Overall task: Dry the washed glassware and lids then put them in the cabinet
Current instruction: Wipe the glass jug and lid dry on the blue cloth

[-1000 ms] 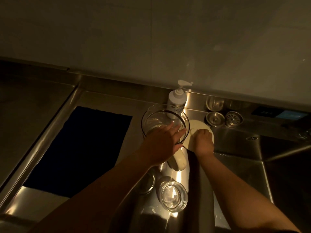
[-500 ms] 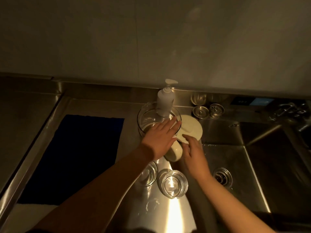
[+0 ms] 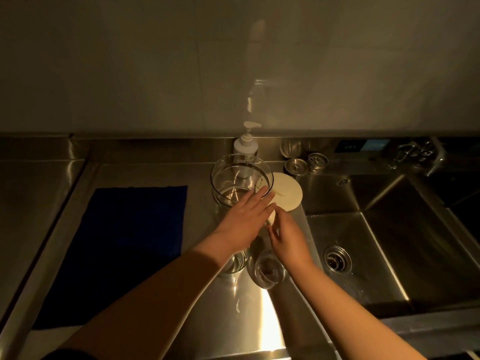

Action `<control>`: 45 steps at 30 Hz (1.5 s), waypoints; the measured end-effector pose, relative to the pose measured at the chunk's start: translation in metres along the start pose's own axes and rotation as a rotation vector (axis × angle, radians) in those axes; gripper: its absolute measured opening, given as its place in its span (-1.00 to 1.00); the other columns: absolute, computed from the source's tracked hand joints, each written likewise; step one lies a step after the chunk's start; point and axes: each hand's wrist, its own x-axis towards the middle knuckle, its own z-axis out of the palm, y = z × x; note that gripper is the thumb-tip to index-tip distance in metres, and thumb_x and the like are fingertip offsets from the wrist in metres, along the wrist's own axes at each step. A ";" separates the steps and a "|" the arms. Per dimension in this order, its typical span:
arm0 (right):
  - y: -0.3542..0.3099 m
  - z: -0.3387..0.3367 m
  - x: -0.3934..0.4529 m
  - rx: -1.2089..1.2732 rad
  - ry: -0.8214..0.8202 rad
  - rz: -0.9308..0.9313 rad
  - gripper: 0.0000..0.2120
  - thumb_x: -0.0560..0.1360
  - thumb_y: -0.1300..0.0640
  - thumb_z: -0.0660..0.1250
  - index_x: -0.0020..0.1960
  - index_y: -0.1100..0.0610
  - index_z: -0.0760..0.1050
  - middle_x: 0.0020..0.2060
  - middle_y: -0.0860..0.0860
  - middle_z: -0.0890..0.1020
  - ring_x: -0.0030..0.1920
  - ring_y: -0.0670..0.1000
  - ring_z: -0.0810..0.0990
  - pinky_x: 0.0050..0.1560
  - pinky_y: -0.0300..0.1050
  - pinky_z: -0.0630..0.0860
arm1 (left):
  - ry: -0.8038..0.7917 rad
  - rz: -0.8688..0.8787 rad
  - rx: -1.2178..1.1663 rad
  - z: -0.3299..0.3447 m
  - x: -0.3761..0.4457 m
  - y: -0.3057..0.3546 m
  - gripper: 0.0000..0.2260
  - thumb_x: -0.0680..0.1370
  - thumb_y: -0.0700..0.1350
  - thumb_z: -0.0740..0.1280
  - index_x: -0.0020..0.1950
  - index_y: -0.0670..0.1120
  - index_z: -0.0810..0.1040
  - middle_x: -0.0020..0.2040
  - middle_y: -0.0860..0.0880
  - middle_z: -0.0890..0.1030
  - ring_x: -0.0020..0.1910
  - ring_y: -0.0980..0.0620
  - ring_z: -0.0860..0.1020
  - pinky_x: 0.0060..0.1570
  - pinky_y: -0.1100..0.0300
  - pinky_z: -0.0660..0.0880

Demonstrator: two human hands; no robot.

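the left hand (image 3: 242, 224) lies flat with its fingers straight and together, palm down, the fingertips reaching the near rim of the large glass jar (image 3: 240, 184); it grips nothing that shows. the right hand (image 3: 285, 236) is just to the right of it, almost touching, fingers loosely bent toward a small pale piece (image 3: 271, 216) that sits between the 2 hands; whether the right fingers actually pinch it cannot be told in the dim light. just beyond the right hand's fingertips a round cream lid (image 3: 288, 194) lies flat on the steel counter (image 3: 155, 175), its left edge tucked behind the jar. under the left wrist stands 1 small glass (image 3: 235, 263), partly hidden by the arm, and under the right wrist stands a 2nd small glass (image 3: 267, 271), open end up. beyond the jar, away from both hands, a white pump bottle (image 3: 245, 149) stands by the back wall. far left of the left hand a dark blue cloth (image 3: 124, 245) is spread flat on the counter. right of the right hand lies the sink basin (image 3: 389, 255) with its drain (image 3: 337, 261), and 2 metal strainers (image 3: 296, 166) rest on the ledge behind it.
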 end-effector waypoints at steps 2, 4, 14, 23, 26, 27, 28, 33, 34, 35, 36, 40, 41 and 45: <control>-0.003 0.000 -0.002 -0.007 0.016 -0.019 -0.51 0.48 0.27 0.33 0.38 0.18 0.31 0.22 0.12 0.52 0.15 0.10 0.53 0.05 -0.23 0.35 | -0.012 -0.026 0.020 -0.001 -0.003 0.001 -0.37 0.59 -0.22 0.16 0.56 -0.11 -0.12 0.56 -0.11 -0.19 0.51 -0.11 -0.29 0.36 0.03 -0.41; -0.006 -0.001 0.001 -0.016 0.039 -0.049 -0.52 0.49 0.27 0.31 0.38 0.18 0.31 0.22 0.13 0.52 0.16 0.12 0.53 0.05 -0.19 0.37 | -0.008 -0.064 0.027 -0.005 -0.005 -0.001 -0.33 0.57 -0.22 0.20 0.56 -0.11 -0.15 0.56 -0.11 -0.19 0.50 -0.11 -0.31 0.36 0.03 -0.41; -0.045 -0.006 0.039 0.060 0.052 -0.307 -0.63 0.50 0.26 0.30 0.29 0.25 0.39 0.13 0.15 0.56 0.11 0.07 0.52 0.11 -0.33 0.28 | 0.118 -0.352 -0.051 -0.030 -0.010 -0.004 -0.43 0.61 -0.24 0.11 0.55 -0.20 -0.11 0.56 -0.18 -0.04 0.53 -0.12 -0.14 0.44 0.05 -0.29; -0.044 0.000 0.038 0.202 0.043 -0.361 -0.63 0.55 0.18 0.27 0.34 0.16 0.36 0.18 0.07 0.54 0.13 -0.15 0.44 0.11 -0.44 0.26 | 0.181 -0.446 -0.218 -0.033 -0.018 -0.007 -0.39 0.58 -0.27 0.19 0.55 -0.13 -0.04 0.55 -0.13 0.09 0.53 -0.03 0.03 0.42 0.22 -0.21; -0.046 -0.002 0.040 0.196 0.044 -0.386 -0.64 0.54 0.21 0.29 0.32 0.17 0.39 0.16 0.09 0.55 0.13 0.00 0.51 0.07 -0.32 0.31 | 0.205 -0.504 -0.235 -0.033 -0.019 -0.004 -0.39 0.57 -0.29 0.20 0.55 -0.13 0.00 0.54 -0.13 0.13 0.53 -0.03 0.04 0.42 0.21 -0.22; -0.047 -0.003 0.040 0.191 0.041 -0.394 -0.64 0.53 0.22 0.30 0.32 0.16 0.39 0.15 0.09 0.56 0.12 0.01 0.51 0.06 -0.32 0.30 | 0.203 -0.518 -0.237 -0.033 -0.021 -0.003 -0.39 0.57 -0.29 0.20 0.55 -0.13 0.00 0.54 -0.13 0.14 0.53 -0.02 0.04 0.42 0.21 -0.21; -0.047 -0.003 0.039 0.186 0.038 -0.394 -0.63 0.52 0.21 0.31 0.32 0.16 0.40 0.15 0.09 0.56 0.12 0.00 0.51 0.05 -0.32 0.30 | 0.198 -0.527 -0.236 -0.033 -0.023 -0.003 -0.39 0.57 -0.29 0.20 0.55 -0.12 -0.01 0.54 -0.12 0.13 0.53 -0.02 0.04 0.43 0.20 -0.20; -0.037 -0.002 0.040 0.144 0.029 -0.379 -0.59 0.47 0.21 0.38 0.29 0.14 0.41 0.13 0.05 0.56 0.10 -0.01 0.51 0.02 -0.28 0.35 | 0.148 -0.581 -0.211 -0.033 -0.026 -0.006 -0.40 0.57 -0.26 0.22 0.55 -0.10 0.02 0.54 -0.10 0.12 0.53 -0.02 0.02 0.47 0.13 -0.15; -0.033 -0.002 0.040 0.143 0.019 -0.385 -0.59 0.45 0.25 0.38 0.28 0.14 0.42 0.12 0.05 0.56 0.09 0.00 0.52 0.01 -0.28 0.35 | 0.143 -0.601 -0.204 -0.033 -0.026 -0.006 -0.41 0.57 -0.25 0.23 0.54 -0.10 0.04 0.54 -0.10 0.13 0.53 -0.03 0.03 0.47 0.12 -0.12; -0.031 -0.002 0.040 0.145 0.013 -0.389 -0.59 0.44 0.28 0.38 0.27 0.13 0.43 0.11 0.04 0.56 0.08 0.01 0.52 0.01 -0.29 0.34 | 0.135 -0.620 -0.194 -0.034 -0.026 -0.007 -0.41 0.56 -0.24 0.24 0.53 -0.10 0.06 0.53 -0.12 0.14 0.53 -0.04 0.03 0.47 0.10 -0.10; -0.028 -0.001 0.041 0.144 0.013 -0.388 -0.59 0.43 0.30 0.37 0.26 0.12 0.44 0.11 0.03 0.56 0.08 0.01 0.52 0.01 -0.29 0.34 | 0.123 -0.634 -0.182 -0.035 -0.027 -0.008 -0.40 0.55 -0.23 0.26 0.53 -0.09 0.07 0.53 -0.13 0.14 0.53 -0.07 0.04 0.47 0.08 -0.06; -0.028 0.002 0.043 0.148 0.022 -0.372 -0.62 0.44 0.31 0.36 0.23 0.12 0.47 0.07 0.03 0.58 0.04 0.00 0.53 -0.01 -0.32 0.31 | 0.062 -0.584 -0.142 -0.034 -0.033 -0.012 -0.38 0.56 -0.27 0.24 0.55 -0.01 0.05 0.54 -0.16 0.09 0.52 -0.17 0.01 0.46 0.02 0.03; -0.029 0.003 0.044 0.150 0.020 -0.376 -0.62 0.43 0.31 0.36 0.22 0.12 0.48 0.06 0.03 0.58 0.03 -0.01 0.53 -0.01 -0.34 0.30 | 0.062 -0.561 -0.123 -0.033 -0.034 -0.013 -0.39 0.56 -0.29 0.21 0.55 -0.02 0.04 0.54 -0.16 0.07 0.53 -0.17 -0.02 0.47 0.01 0.00; -0.040 0.009 0.045 0.091 0.000 -0.434 -0.65 0.44 0.30 0.38 0.21 0.17 0.49 0.03 0.09 0.60 0.01 0.06 0.56 -0.04 -0.22 0.39 | 0.055 -0.481 0.004 -0.028 -0.039 -0.013 -0.46 0.61 -0.23 0.10 0.56 -0.13 -0.04 0.56 -0.15 0.00 0.53 -0.12 -0.11 0.47 0.01 -0.20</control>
